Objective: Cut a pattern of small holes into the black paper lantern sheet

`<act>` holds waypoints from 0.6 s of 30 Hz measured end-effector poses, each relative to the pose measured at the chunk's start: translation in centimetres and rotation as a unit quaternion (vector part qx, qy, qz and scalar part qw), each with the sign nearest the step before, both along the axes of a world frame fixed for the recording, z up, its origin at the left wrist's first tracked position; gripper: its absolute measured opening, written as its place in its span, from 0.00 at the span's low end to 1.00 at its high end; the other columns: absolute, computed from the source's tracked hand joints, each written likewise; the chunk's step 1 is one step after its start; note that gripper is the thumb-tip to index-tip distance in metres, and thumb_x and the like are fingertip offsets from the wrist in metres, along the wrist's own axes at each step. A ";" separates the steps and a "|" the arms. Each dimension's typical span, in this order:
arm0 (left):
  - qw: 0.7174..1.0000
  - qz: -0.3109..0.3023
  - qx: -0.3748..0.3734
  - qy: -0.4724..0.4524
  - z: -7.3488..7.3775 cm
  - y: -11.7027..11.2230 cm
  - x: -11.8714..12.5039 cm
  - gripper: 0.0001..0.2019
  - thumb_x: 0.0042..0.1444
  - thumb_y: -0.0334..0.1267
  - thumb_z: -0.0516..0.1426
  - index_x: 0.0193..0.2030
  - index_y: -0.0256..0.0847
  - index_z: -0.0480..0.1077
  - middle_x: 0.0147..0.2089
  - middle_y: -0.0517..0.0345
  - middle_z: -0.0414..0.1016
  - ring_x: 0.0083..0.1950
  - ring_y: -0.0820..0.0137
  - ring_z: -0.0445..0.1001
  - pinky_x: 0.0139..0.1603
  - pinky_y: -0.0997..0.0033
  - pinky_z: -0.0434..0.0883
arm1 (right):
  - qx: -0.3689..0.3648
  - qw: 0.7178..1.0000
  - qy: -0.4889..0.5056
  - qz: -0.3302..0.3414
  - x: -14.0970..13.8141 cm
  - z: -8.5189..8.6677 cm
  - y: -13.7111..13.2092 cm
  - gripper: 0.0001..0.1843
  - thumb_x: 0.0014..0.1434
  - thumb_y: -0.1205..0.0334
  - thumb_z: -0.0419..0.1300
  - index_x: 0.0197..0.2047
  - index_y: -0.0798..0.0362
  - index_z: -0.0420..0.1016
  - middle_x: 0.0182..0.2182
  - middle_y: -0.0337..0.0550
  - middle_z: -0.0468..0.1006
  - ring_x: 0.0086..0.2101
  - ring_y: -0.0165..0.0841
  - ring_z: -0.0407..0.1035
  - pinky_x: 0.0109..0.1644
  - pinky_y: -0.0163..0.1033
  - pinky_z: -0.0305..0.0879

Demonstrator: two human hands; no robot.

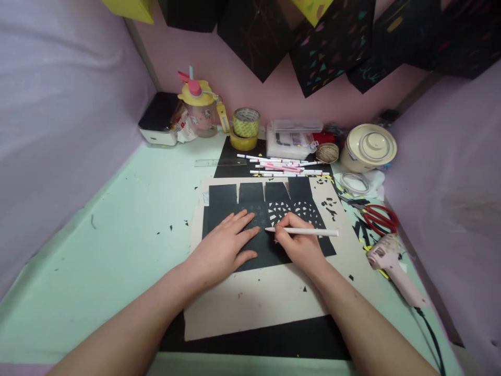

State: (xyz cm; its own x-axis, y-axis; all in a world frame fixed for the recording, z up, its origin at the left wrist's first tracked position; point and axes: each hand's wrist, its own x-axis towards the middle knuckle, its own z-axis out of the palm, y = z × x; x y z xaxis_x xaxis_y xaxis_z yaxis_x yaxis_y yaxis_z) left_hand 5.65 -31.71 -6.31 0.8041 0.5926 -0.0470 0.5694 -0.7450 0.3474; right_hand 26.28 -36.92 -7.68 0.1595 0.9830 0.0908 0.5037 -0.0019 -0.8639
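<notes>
My left hand lies flat with fingers spread on a black paper sheet, pressing it down. My right hand is closed around a thin white pen-shaped tool that lies nearly level, its tip pointing left onto the black paper beside my left fingers. The black sheet has tabs cut along its far edge and white cut-out patterns on its right half. It rests on a beige board.
Several white and pink markers lie beyond the paper. Tape rolls, a plastic box, a twine ball, a cream lidded pot, a bottle, red scissors and a pink glue gun surround the work.
</notes>
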 end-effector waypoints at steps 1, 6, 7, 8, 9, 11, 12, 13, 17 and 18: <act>1.000 0.000 0.000 0.000 0.0 0.0 0.0 0.25 0.63 0.48 0.55 0.64 0.41 0.64 0.72 0.50 0.52 0.73 0.57 0.48 0.71 0.50 0.52 | 0.002 1.000 -0.001 -0.002 0.0 0.0 0.0 0.09 0.57 0.63 0.56 0.25 0.50 0.66 0.20 0.34 0.70 0.23 0.29 0.64 0.28 0.34 0.58; 1.000 0.002 -0.004 -0.006 0.1 0.0 0.0 0.25 0.63 0.48 0.55 0.63 0.41 0.64 0.72 0.49 0.52 0.73 0.56 0.49 0.70 0.49 0.53 | 0.007 1.000 -0.010 0.001 0.0 0.0 0.1 0.09 0.58 0.63 0.56 0.26 0.50 0.68 0.21 0.34 0.72 0.23 0.29 0.65 0.29 0.34 0.59; 1.000 0.001 -0.006 -0.006 0.1 0.0 0.0 0.25 0.63 0.48 0.55 0.63 0.41 0.64 0.72 0.49 0.52 0.73 0.56 0.49 0.70 0.49 0.53 | 0.006 1.000 -0.011 0.003 0.0 0.0 0.1 0.09 0.58 0.63 0.56 0.26 0.50 0.68 0.21 0.34 0.72 0.24 0.29 0.65 0.29 0.34 0.59; 1.000 0.002 -0.006 -0.005 0.1 0.0 0.0 0.25 0.63 0.48 0.55 0.64 0.41 0.64 0.72 0.49 0.52 0.73 0.56 0.49 0.70 0.49 0.53 | 0.006 1.000 -0.011 0.003 0.0 0.0 0.0 0.09 0.57 0.63 0.56 0.26 0.50 0.67 0.21 0.34 0.72 0.23 0.29 0.65 0.29 0.34 0.59; 1.000 0.001 -0.007 -0.004 0.1 0.0 0.0 0.25 0.63 0.48 0.55 0.64 0.41 0.64 0.72 0.49 0.52 0.73 0.56 0.49 0.70 0.49 0.53 | 0.006 1.000 -0.011 0.003 0.0 0.0 0.0 0.09 0.57 0.63 0.56 0.26 0.50 0.67 0.21 0.34 0.72 0.23 0.29 0.64 0.29 0.34 0.58; 1.000 0.002 -0.006 -0.003 0.1 0.0 0.1 0.25 0.63 0.48 0.55 0.64 0.41 0.64 0.72 0.49 0.53 0.73 0.56 0.49 0.71 0.50 0.53 | 0.007 1.000 -0.012 0.002 0.0 0.0 0.0 0.09 0.57 0.63 0.56 0.26 0.50 0.67 0.20 0.34 0.70 0.23 0.29 0.63 0.28 0.34 0.58; 1.000 0.002 -0.006 -0.004 0.1 0.0 0.1 0.25 0.63 0.48 0.55 0.64 0.40 0.64 0.72 0.49 0.53 0.73 0.56 0.49 0.71 0.50 0.52 | 0.007 1.000 -0.013 0.002 0.0 0.0 0.0 0.09 0.57 0.63 0.56 0.25 0.50 0.67 0.20 0.34 0.70 0.23 0.29 0.63 0.28 0.34 0.57; 1.000 0.002 -0.006 -0.004 0.0 0.0 0.1 0.25 0.63 0.48 0.55 0.64 0.40 0.64 0.72 0.49 0.53 0.73 0.56 0.49 0.71 0.50 0.52 | 0.008 1.000 -0.014 0.001 0.0 0.0 0.0 0.09 0.57 0.64 0.56 0.25 0.50 0.66 0.20 0.33 0.69 0.23 0.28 0.62 0.28 0.34 0.57; 1.000 0.000 -0.005 -0.008 -0.1 0.0 0.0 0.25 0.62 0.47 0.56 0.64 0.40 0.64 0.72 0.49 0.53 0.73 0.56 0.49 0.70 0.49 0.53 | 0.008 1.000 -0.012 0.001 0.0 -0.1 0.0 0.11 0.56 0.65 0.55 0.23 0.50 0.61 0.18 0.33 0.67 0.22 0.28 0.60 0.27 0.34 0.55; 1.000 0.000 -0.004 -0.009 -0.1 0.0 0.0 0.25 0.62 0.47 0.56 0.63 0.41 0.64 0.72 0.49 0.53 0.73 0.56 0.49 0.70 0.49 0.53 | 0.009 1.000 -0.010 0.000 0.0 -0.2 0.1 0.11 0.55 0.66 0.55 0.22 0.50 0.60 0.18 0.33 0.67 0.22 0.28 0.60 0.27 0.34 0.55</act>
State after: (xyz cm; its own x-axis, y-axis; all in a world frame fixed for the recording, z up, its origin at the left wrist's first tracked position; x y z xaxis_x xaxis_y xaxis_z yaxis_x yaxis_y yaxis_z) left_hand 5.61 -31.70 -6.40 0.8053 0.5918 -0.0373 0.5624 -0.7424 0.3641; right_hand 26.32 -36.86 -7.84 0.1581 0.9812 0.1110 0.5217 0.0125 -0.8530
